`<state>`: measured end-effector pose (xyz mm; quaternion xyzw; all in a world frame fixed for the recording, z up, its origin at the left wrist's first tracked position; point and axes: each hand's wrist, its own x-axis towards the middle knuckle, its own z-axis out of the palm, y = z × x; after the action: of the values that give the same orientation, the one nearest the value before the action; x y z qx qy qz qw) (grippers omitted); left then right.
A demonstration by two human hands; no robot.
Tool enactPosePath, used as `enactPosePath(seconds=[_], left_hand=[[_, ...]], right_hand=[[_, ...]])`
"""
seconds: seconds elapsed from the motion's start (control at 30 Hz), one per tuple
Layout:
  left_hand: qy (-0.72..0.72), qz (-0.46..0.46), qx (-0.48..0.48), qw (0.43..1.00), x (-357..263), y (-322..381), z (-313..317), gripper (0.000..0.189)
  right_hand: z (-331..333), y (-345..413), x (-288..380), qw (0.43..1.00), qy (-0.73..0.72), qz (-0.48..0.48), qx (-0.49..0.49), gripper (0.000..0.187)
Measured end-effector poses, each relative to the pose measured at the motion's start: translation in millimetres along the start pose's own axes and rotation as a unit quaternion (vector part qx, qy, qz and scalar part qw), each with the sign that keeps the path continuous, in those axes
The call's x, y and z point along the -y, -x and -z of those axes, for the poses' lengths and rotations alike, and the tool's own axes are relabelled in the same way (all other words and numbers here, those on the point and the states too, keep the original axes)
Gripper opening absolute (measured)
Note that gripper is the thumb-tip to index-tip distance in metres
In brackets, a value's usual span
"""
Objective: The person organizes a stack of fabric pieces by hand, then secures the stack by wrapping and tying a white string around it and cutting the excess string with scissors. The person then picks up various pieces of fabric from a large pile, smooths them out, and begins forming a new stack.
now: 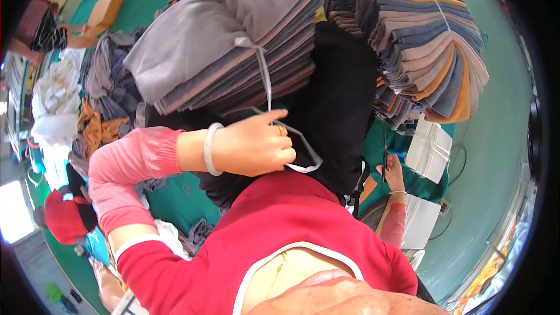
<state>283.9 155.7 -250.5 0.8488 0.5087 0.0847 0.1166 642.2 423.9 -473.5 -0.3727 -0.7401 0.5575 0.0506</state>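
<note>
My left hand [258, 144] is closed around a white plastic strap [266, 76], with its index finger stretched out. The strap runs up over a bundle of folded grey, brown and dark cloth [192, 52], with a knot on the top piece. Its loose end loops past my fingers over black fabric [341, 109]. Away to the right, my right hand [392, 173] holds a dark, narrow tool [385, 157], perhaps scissors, upright beside white tied packages [428, 148].
A tall tied stack of folded cloths [420, 39] stands at the upper right. Loose grey and orange cloths [103, 122] lie at the left, near a cardboard box [105, 11]. Another person in red [65, 216] is at the far left; an arm shows at the upper left.
</note>
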Motion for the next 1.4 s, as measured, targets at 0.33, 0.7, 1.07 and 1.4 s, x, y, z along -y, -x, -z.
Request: enactPosePath(seconds=[0.33,0.7,1.07,1.4], left_hand=[[0.245,0.059,-0.129,0.959,-35,0,-57,0.023],[0.34,0.118,-0.231,0.904,-45,19,-63,0.035],[0.455,0.136,-0.26,0.841,-57,20,-77,0.04],[-0.315,0.244,-0.517,0.757,5,76,27,0.028]], right_hand=[[-85,-35,207,0.878,-0.295,0.073,0.369,0.068],[-162,-105,243,0.826,-0.206,0.074,0.519,0.056],[-158,-116,239,0.885,-0.096,0.122,0.439,0.076],[-61,-71,185,0.953,-0.123,0.18,0.208,0.043]])
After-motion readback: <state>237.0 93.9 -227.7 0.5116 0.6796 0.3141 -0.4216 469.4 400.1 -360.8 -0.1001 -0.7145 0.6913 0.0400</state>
